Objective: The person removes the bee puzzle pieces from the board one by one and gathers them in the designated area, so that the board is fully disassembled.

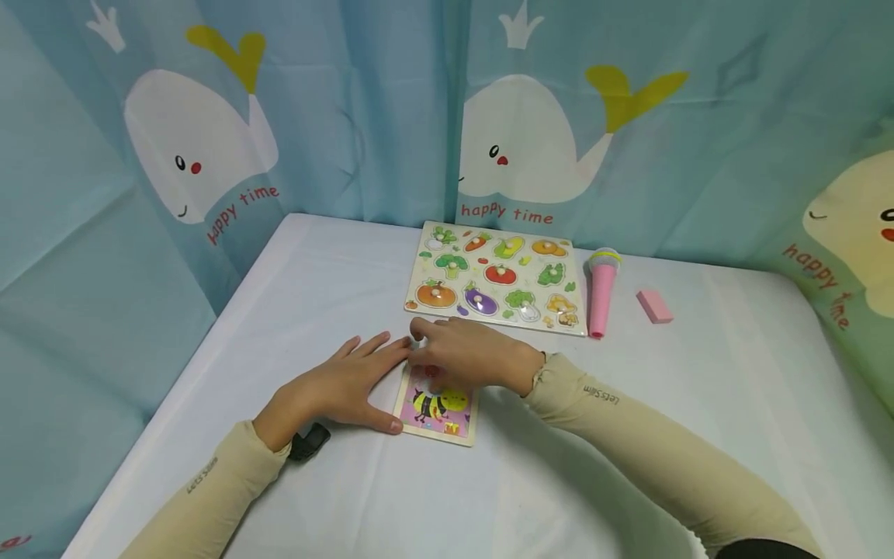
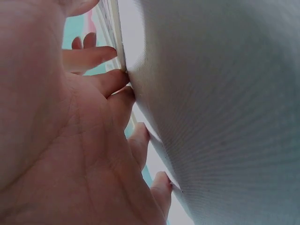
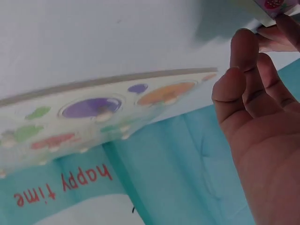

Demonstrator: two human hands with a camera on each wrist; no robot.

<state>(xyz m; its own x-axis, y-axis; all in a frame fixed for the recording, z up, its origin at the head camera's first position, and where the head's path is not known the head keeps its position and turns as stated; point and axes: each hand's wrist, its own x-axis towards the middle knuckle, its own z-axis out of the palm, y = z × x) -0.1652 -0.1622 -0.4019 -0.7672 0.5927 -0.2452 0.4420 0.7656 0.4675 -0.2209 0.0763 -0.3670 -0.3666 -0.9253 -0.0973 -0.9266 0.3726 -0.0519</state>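
Note:
A small bee picture puzzle (image 1: 447,419) in a pale wooden frame lies on the white table. My left hand (image 1: 352,384) is spread beside it, thumb against the lower left edge and fingertips near the upper left corner. Over the puzzle's upper part is my right hand (image 1: 464,353), some fingers bent, its lower fingertips at the picture's surface. A corner of the puzzle (image 3: 275,5) with a red fruit print shows in the right wrist view, beside the right fingertips. Whether they pinch a piece is hidden. The left wrist view shows the left palm (image 2: 79,140) and fingers touching the tabletop.
A vegetable peg board (image 1: 461,268) lies just behind the right hand. Right of it are a pink toy microphone (image 1: 601,299) and a pink block (image 1: 654,306). Blue whale-print curtains (image 1: 391,116) hang behind the table (image 1: 573,481).

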